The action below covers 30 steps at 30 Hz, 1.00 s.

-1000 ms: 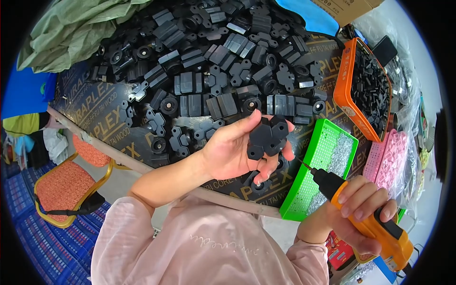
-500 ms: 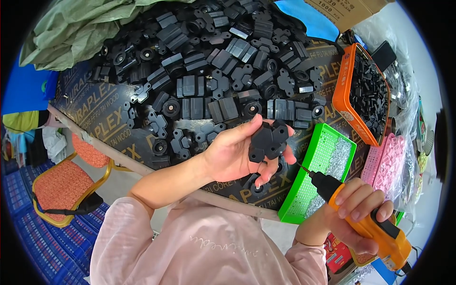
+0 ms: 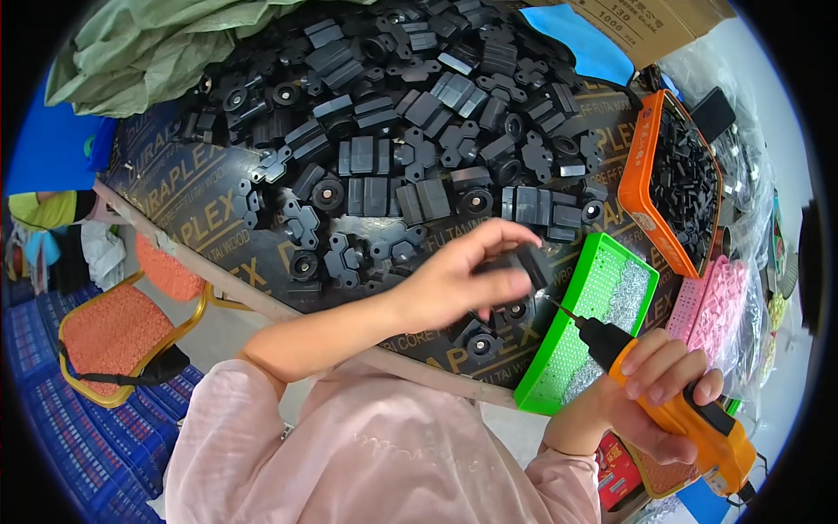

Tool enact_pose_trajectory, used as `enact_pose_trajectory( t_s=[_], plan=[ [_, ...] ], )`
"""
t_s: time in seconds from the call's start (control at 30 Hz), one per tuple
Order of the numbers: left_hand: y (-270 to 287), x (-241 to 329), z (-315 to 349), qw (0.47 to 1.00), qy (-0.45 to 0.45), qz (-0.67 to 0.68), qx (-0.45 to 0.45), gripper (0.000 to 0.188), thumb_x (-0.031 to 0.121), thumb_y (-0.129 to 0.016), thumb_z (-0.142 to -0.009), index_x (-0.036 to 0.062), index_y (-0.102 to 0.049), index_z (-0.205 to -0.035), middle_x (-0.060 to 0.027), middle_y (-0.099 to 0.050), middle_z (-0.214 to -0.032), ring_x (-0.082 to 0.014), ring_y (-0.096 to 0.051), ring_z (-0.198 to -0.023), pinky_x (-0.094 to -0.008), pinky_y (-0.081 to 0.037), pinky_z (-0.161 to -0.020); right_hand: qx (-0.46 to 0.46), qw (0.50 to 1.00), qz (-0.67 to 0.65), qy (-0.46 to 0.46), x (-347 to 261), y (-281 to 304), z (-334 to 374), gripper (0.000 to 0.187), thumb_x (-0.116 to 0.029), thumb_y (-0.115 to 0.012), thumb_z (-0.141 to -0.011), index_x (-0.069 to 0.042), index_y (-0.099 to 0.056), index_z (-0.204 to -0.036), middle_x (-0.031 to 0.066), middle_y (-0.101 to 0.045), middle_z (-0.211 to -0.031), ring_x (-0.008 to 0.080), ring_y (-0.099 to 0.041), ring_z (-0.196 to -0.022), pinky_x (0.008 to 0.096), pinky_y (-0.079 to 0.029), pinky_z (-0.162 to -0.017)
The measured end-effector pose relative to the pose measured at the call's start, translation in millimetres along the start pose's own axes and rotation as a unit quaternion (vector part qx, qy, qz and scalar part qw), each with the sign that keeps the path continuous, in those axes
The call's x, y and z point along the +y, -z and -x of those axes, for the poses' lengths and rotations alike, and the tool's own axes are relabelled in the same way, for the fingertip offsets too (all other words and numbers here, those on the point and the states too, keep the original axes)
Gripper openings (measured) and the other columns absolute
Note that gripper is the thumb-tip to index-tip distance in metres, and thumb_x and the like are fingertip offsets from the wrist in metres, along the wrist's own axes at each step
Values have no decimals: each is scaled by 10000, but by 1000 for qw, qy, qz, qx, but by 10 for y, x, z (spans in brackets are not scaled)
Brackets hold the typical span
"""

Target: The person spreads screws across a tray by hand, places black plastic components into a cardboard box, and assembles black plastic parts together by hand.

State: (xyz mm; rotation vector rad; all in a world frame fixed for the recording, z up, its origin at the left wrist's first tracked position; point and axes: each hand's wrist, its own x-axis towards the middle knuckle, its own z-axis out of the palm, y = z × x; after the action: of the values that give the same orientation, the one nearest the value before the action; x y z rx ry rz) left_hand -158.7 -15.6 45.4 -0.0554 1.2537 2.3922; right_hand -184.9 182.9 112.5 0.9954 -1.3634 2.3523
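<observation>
My left hand [image 3: 449, 275] is closed around a black plastic part [image 3: 532, 265], thumb on one side and fingers on the other. The part is tilted, and the fingers cover much of it. My right hand [image 3: 656, 389] grips an orange electric screwdriver [image 3: 731, 441] with a black nose. Its thin bit points up and left, with the tip close to the part; I cannot tell whether they touch. Just right of the part stands a green perforated tray [image 3: 534, 391], holding many small silver screws [image 3: 625, 293]. Loose black parts [image 3: 419, 201] cover the table beyond my left hand.
An orange bin [image 3: 642, 162] of small black pieces stands at the right, near a pink basket [image 3: 690, 306] of pink pieces. A cardboard box [image 3: 655, 26] and blue sheet lie at the back. Green cloth [image 3: 148, 57] drapes the far left. A padded chair [image 3: 118, 336] stands left.
My left hand has turned the black part from flat-facing to edge-on and wrapped its fingers round it, slightly to the right. The screwdriver has barely moved; the whole view has shifted slightly.
</observation>
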Motion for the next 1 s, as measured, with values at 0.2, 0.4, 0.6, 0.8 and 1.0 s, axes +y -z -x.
enact_pose_trajectory(
  t_s=[0.2,0.4,0.6,0.8,1.0],
  plan=[
    [49,-75,296,677,-186,-707,88,490,183,-669,-689,77,-490,-1133,-112,-466,-1127,-294,-455,-995,-381,-400,-790,2,1000,-1,1,-2,43,10,536,-503,-634,-741,-78,-429,-997,44,-501,-694,157,-505,-509,273,-435,-484],
    [202,248,368,616,-221,-732,191,534,211,-699,-646,70,-504,-1123,-121,-456,-1154,-319,-410,-1059,-417,-338,-876,-17,1000,6,-11,-12,25,10,535,-503,-617,-756,-73,-420,-1006,52,-494,-724,161,-501,-532,281,-434,-492],
    [408,309,170,529,-175,-802,215,515,160,-730,-596,49,-517,-1051,-135,-467,-1118,-333,-351,-1151,-423,-308,-928,-33,999,-9,-13,7,5,6,530,-500,-604,-768,-65,-411,-1001,63,-482,-718,171,-485,-541,289,-432,-497],
    [313,447,261,859,-174,-431,215,476,245,-776,-641,29,-593,-1024,-78,-578,-779,-157,-552,-715,-278,-450,-648,-29,1000,-4,-11,2,44,0,529,-501,-592,-777,-63,-410,-1010,62,-483,-722,167,-485,-546,284,-429,-498],
    [164,468,354,899,-163,-386,132,552,230,-803,-610,57,-527,-1055,-50,-562,-836,-125,-517,-752,-247,-416,-661,-32,999,-5,-9,-3,50,2,529,-500,-588,-781,-62,-407,-1015,59,-484,-724,164,-486,-548,284,-430,-503]
  ],
)
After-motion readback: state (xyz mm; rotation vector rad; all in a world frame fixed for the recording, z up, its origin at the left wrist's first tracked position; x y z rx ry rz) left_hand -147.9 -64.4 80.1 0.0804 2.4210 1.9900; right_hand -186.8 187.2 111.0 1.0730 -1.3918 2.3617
